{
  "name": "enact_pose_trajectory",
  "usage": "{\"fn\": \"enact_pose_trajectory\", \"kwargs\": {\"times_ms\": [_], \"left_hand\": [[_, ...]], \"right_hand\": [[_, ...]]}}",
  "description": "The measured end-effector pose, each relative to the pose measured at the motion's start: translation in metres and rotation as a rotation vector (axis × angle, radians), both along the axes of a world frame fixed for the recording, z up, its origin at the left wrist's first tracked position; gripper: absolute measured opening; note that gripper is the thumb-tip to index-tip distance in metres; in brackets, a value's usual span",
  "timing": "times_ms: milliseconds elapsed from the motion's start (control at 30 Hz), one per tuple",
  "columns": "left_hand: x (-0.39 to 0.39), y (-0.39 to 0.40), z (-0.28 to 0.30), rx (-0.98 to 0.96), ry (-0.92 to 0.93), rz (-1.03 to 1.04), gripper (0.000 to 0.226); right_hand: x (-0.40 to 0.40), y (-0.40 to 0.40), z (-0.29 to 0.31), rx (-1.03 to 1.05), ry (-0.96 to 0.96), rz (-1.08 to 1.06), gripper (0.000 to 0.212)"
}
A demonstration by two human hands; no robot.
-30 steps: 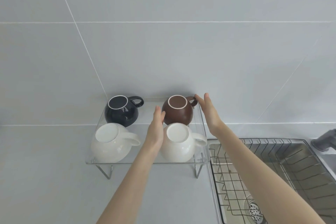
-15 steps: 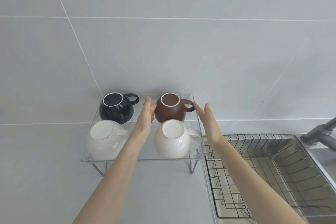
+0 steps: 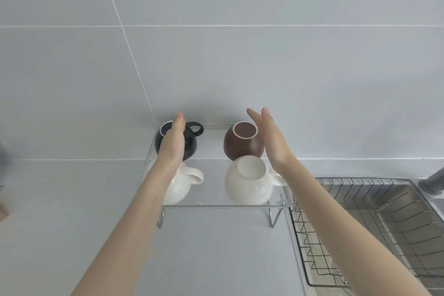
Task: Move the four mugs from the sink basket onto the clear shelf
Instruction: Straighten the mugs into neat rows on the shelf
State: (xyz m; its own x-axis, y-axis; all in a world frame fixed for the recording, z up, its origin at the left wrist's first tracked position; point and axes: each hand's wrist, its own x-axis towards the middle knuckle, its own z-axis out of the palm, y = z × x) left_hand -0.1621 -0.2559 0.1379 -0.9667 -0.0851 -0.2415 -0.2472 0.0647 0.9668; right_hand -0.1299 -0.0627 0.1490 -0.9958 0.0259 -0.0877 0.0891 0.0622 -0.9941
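A person stands at a grey counter [image 3: 72, 199] and reaches both bare arms forward over a clear shelf [image 3: 216, 204] set against a tiled wall. Four mugs sit upside down on the shelf in two rows. At the back are a black mug [image 3: 189, 139] on the left and a brown mug [image 3: 242, 146] on the right. In front of each sits a white one: the left white mug [image 3: 185, 182] and the right white mug [image 3: 249, 182].

The left hand [image 3: 174, 142] is flat and open, fingers straight, holding nothing. It hovers over the black mug and hides part of it. The right hand [image 3: 271, 137] is open the same way, empty, just to the right of the brown mug. Whether either hand touches a mug cannot be told.

To the right, the wire sink basket [image 3: 360, 223] shows no mugs, so the job looks done. The hands bracket the back row from outside, left hand nearer the black mug, right nearer the brown; any last nudge would push those two inward.
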Motion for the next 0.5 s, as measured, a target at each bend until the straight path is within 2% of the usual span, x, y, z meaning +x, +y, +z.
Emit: {"fn": "enact_pose_trajectory", "kwargs": {"times_ms": [67,133,167,267,500], "left_hand": [[0.003,-0.019,0.008,0.003,-0.033,0.039,0.041],[-0.001,-0.036,0.004,0.006,-0.064,0.026,0.060],[-0.003,-0.042,0.005,0.007,-0.071,0.025,0.065],[-0.011,-0.051,0.000,-0.003,-0.081,-0.019,0.052],[-0.012,-0.065,-0.011,-0.024,-0.097,-0.116,0.064]], "right_hand": [[-0.014,-0.023,0.002,-0.057,-0.034,0.087,0.057],[-0.029,-0.044,0.000,-0.103,-0.091,0.153,0.061],[-0.038,-0.054,-0.003,-0.087,-0.111,0.164,0.062],[-0.058,-0.076,-0.014,0.006,-0.154,0.182,0.063],[-0.082,-0.097,-0.036,0.086,-0.264,0.193,0.069]]}}
